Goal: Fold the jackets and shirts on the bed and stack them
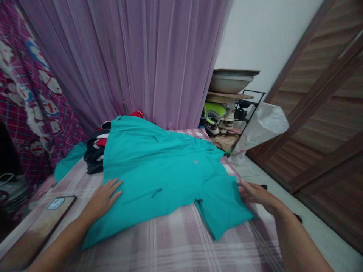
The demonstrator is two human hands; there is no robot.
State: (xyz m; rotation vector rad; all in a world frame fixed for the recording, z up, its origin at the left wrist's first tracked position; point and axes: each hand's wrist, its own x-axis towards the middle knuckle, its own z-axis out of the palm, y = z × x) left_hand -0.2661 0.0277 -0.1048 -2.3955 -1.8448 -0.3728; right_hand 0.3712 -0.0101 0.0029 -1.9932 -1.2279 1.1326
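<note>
Teal short-sleeved shirt of smooth cloth (176, 170) lies spread across a pale mauve-and-white plaid bedspread (176, 238), its broad hem toward the left and its near sleeve angled out at the right. Nearest, at the lower left, a phone in a tan case (42, 230) lies just beside the left forearm. The left hand (104, 198) rests palm down near the hem, fingers a little spread; a flat palm with light pressure should anchor the body of the shirt without rubbing in new creases. The right hand (258, 194) is at the outer edge of the near sleeve, fingers curled; whether they pinch the cloth or only touch it, I cannot tell. An even, gentle pull along the sleeve's own line would suit that edge best, as a hard tug might skew the body and deepen its lengthwise ridges. Farther off, a crumpled pile of dark, white and red clothing (95, 155) sits against the far part of the hem, where the cloth could catch, so that corner deserves care. Behind hang long purple curtains (159, 60), with a translucent white plastic bag (263, 121) to their right, beside the bed
</note>
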